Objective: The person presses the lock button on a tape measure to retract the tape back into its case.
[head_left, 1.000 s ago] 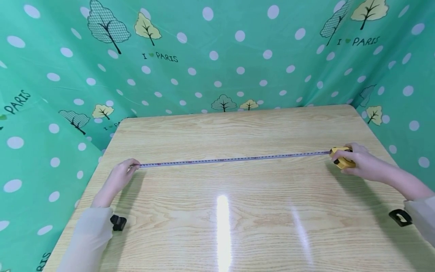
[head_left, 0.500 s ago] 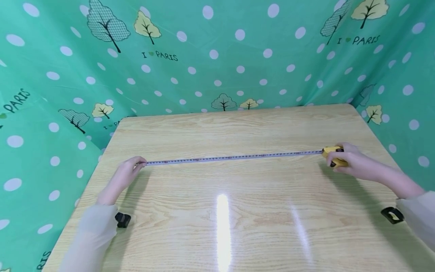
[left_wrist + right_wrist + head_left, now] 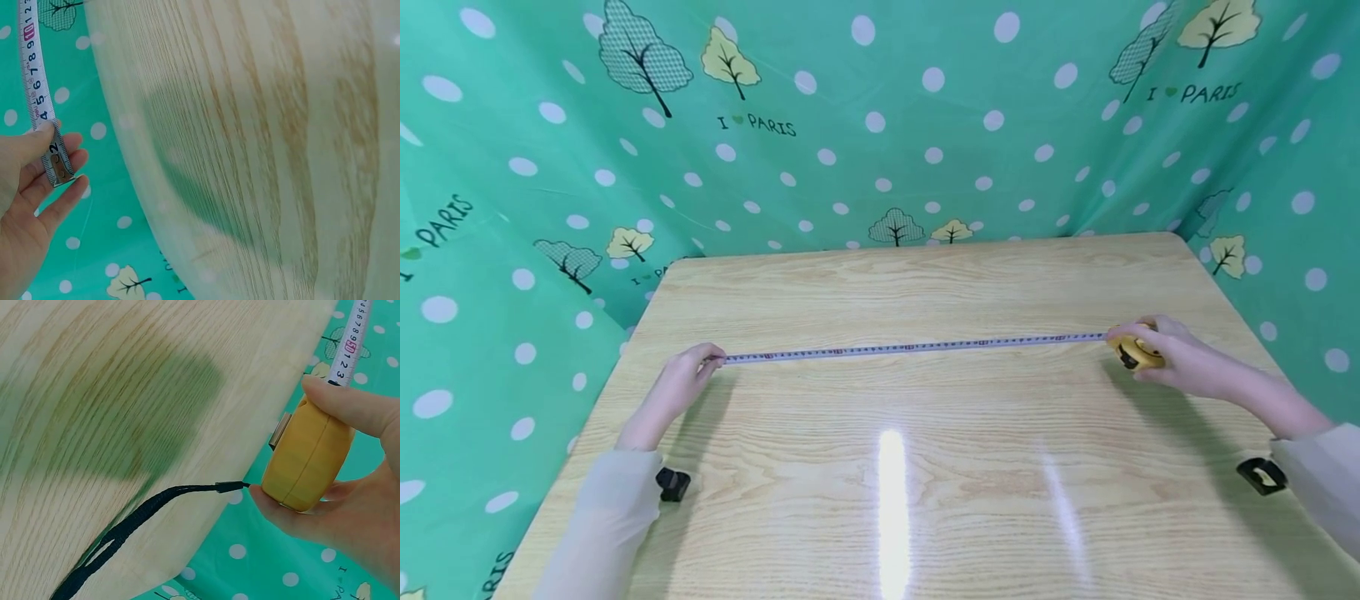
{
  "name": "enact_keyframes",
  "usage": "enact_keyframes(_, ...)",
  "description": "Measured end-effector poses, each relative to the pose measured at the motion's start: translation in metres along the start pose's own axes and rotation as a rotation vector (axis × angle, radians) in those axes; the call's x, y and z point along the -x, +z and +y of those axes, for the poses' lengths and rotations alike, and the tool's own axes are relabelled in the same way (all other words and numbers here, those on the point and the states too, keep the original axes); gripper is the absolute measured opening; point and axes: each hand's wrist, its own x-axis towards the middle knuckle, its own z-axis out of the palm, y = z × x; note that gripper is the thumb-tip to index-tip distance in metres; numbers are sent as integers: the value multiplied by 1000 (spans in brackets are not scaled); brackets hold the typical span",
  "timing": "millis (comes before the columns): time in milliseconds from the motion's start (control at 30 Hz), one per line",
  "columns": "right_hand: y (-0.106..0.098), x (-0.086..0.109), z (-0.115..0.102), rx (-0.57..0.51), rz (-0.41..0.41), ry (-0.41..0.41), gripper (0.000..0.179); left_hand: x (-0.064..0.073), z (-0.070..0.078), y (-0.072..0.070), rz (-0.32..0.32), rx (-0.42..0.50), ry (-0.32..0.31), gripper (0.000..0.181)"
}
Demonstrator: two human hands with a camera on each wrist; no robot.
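A yellow tape measure (image 3: 1135,350) sits in my right hand (image 3: 1198,360), thumb on one side of the case and fingers on the other. Its white blade (image 3: 910,347) runs out straight to the left, over the table. At the far end my left hand (image 3: 677,379) pinches the blade between thumb and fingers. The left wrist view shows the metal end hook (image 3: 64,183) just past the thumb, near the fingertips. In the right wrist view the blade enters the case a little past the 50 mark, and a black wrist strap (image 3: 150,509) hangs from the case.
The light wood table (image 3: 880,292) lies under both hands, with a bright light reflection near its front. Green dotted cloth (image 3: 880,100) with tree prints hangs behind and at both sides. A black wrist device (image 3: 673,485) shows at each sleeve.
Both hands have drawn closer together: the left moved right, the right moved left. The stretch of blade between them is shorter, and the case has turned in my right hand.
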Motion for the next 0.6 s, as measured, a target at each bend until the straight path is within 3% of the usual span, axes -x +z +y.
enact_keyframes(267,0,1,2,-31,6,53,72,1,0,0,16,1,20,9)
enact_keyframes(600,2,0,4,-44,-23,109,71,0,6,1,-2,17,6,9)
